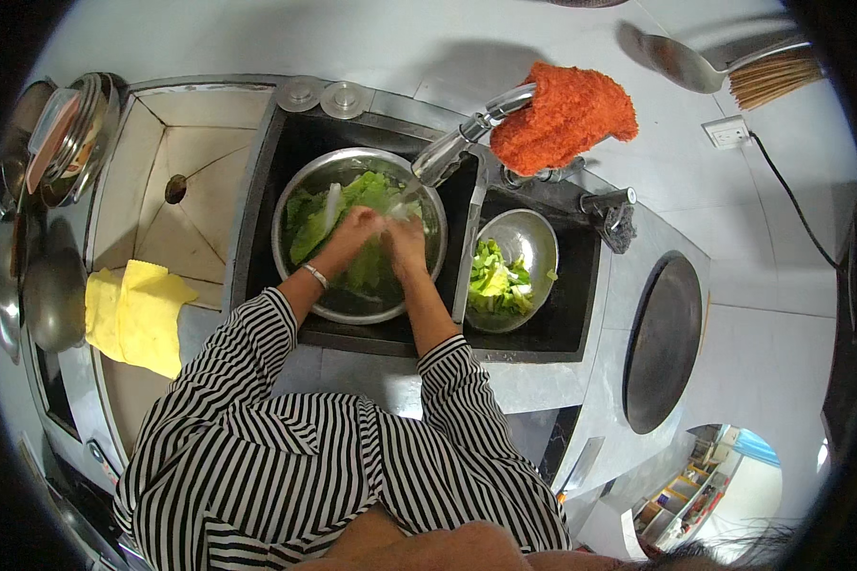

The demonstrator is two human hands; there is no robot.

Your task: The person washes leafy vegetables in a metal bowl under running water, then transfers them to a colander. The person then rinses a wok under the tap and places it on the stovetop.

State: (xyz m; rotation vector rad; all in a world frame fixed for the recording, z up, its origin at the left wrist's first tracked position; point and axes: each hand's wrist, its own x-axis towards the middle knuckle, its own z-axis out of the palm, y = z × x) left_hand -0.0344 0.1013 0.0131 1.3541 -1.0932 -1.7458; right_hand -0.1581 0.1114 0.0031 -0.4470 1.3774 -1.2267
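My left hand (355, 227) and my right hand (404, 246) are close together over a round steel basin (283, 268), fingers curled inward. Splashing water blurs the fingertips, so whatever lies between them is unclear. Water runs from the chrome faucet (439, 158) onto the hands. Large leafy greens (314, 228) float in the basin, some with pale stalks. To the right, a smaller steel bowl (535, 239) sits tilted in the second compartment. It holds torn green leaves (498, 278), and one scrap clings to its rim.
An orange cloth (568, 118) drapes over the faucet. A dark divider (471, 243) separates the two sink compartments. Left are a tiled basin (200, 157), a yellow cloth (139, 314) and stacked pans (57, 300). On the right counter lie a round black lid or pan (664, 346) and a cleaver (582, 464).
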